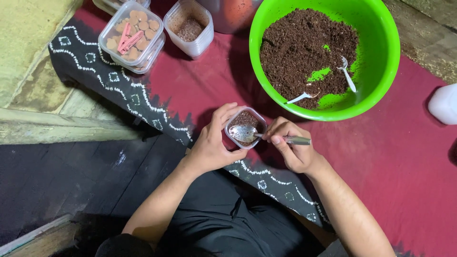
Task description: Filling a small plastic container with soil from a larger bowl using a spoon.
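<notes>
My left hand (212,143) grips a small clear plastic cup (236,139) filled with dark brown soil. My right hand (291,151) holds a metal spoon (243,133) by its handle, with the bowl of the spoon lying flat over the soil in the cup. Both hands hover above a dark red cloth (390,157), just in front of a big green bowl (381,57) half full of the same soil. Two white plastic spoons (347,74) lie in that bowl.
A clear container (133,35) with tan discs and pink clips stands at the back left, beside a stack of clear cups (189,26) with soil. A white object (443,103) sits at the right edge. The cloth has a black patterned border (119,85). Wooden boards lie left.
</notes>
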